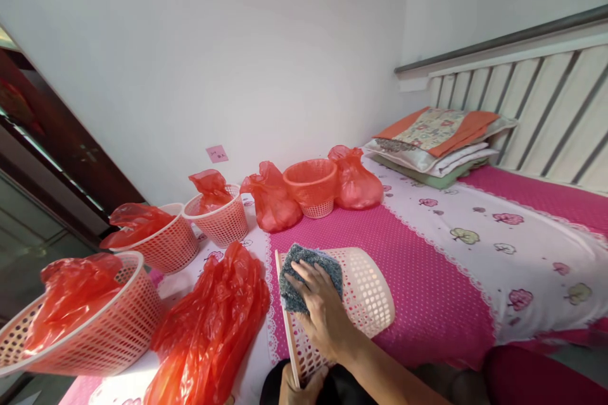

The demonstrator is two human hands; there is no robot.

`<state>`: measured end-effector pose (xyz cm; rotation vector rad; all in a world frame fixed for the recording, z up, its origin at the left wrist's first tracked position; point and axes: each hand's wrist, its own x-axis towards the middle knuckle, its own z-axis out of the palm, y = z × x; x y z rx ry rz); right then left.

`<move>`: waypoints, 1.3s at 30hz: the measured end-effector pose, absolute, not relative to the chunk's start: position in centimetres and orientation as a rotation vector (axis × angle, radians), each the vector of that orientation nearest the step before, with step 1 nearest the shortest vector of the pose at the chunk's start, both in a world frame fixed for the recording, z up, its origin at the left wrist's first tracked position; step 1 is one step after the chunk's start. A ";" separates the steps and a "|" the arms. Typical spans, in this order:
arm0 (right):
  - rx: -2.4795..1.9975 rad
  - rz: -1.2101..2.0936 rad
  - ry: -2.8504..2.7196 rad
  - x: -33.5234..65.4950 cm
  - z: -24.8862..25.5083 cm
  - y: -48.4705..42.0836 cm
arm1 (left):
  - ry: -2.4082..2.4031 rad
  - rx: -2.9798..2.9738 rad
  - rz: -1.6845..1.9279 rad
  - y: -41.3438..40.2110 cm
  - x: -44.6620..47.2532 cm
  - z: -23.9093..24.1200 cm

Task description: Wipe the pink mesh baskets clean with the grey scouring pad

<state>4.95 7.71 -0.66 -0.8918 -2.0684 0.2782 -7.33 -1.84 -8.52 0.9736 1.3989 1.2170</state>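
Note:
A pale pink plastic basket (pixel 365 288) lies on its side on the bed, its rim turned to the left. My left hand (pixel 304 386) grips this rim at the bottom, fingers wrapped round the edge and partly hidden. Over the basket's perforated side, near the rim, my right hand (pixel 318 304) holds a blue-grey cloth (pixel 304 269) flat against the plastic, its fingers spread across the top. To the left of the basket is a crumpled heap of red plastic bags (pixel 213 329).
Three baskets with red bags stand at left: near (pixel 118 323), middle (pixel 171 243) and far (pixel 221 218). By the wall are a red-covered basket (pixel 311 183) and two red bundles, left (pixel 275 202) and right (pixel 358 183). Folded bedding (pixel 432 145) lies by the headboard (pixel 536 107).

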 end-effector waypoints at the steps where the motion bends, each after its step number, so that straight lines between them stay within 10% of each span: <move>1: -0.887 0.271 -2.068 4.9 -0.7 7.5 | 1.372 0.983 1.229 -1.8 -7.3 -8.6; 39: -1.087 -0.183 -1.922 13.8 -8.2 7.0 | 1.299 1.038 1.267 -1.2 -7.7 -7.8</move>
